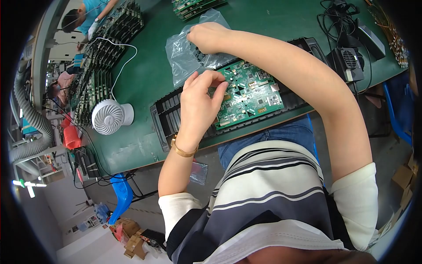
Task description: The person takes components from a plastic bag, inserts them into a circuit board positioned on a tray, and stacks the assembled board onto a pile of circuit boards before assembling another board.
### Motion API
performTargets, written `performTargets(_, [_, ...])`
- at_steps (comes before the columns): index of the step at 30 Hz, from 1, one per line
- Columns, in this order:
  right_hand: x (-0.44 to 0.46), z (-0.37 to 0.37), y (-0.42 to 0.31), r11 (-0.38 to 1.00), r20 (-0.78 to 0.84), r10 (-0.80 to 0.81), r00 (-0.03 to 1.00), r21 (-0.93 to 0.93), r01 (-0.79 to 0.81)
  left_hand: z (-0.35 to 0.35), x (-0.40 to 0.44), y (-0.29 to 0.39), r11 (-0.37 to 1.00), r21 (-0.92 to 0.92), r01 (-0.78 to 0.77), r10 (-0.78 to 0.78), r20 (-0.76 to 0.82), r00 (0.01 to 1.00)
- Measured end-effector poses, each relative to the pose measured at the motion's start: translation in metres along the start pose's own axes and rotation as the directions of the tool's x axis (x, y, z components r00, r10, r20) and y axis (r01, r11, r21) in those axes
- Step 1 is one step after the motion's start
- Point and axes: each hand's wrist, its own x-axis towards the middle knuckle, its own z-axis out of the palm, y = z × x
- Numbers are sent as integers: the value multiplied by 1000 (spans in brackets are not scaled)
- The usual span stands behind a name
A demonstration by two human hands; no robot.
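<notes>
A green circuit board [250,99] lies in a black slotted tray [169,115] at the table's front edge. My left hand [201,94], with a gold-coloured band at the wrist, hovers over the board's left part. Its thumb and forefinger are brought together in a pinch; anything between them is too small to make out. Beyond the board lies a clear plastic bag [178,55] with small dark pieces in it. My right hand [209,37] reaches across to this bag, fingers curled at its opening or on top of it. What those fingers hold is hidden.
A small white fan [109,117] with a cable stands left on the green table [151,39]. Behind it are rows of stacked boards [94,86]; more boards [193,6] sit at the far edge. A black device [347,64] with cables stands right. A co-worker [90,15] is at far left.
</notes>
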Motion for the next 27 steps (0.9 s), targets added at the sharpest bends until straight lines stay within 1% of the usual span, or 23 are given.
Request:
performTargets(7, [-1,4,3,1000,-30,-8,1000,10,9,0,-1,1,1000,-12,19,-19,1,1000])
performTargets(12, [-3,2,3,1000,-32,-6,999,14,7,0,-1,0,1000,20,-15,15,9,1000])
performTargets(16, [-9,-6,-1,994,-126,57,990,97,-45,0,-1,-3,994,72,-83,80,41,996])
performTargets(22, [-18,-25,-4,982,-189,85,978,183,-50,-2,1,-2,995,61,-79,75,65,995])
performTargets(26, [-29,-28,-3,972,-304,95,948,236,-22,-4,2,-1,997,39,-62,58,100,993])
performTargets(27, [-33,-29,-3,972,-303,93,948,235,-20,-4,2,0,997,38,-61,57,98,994])
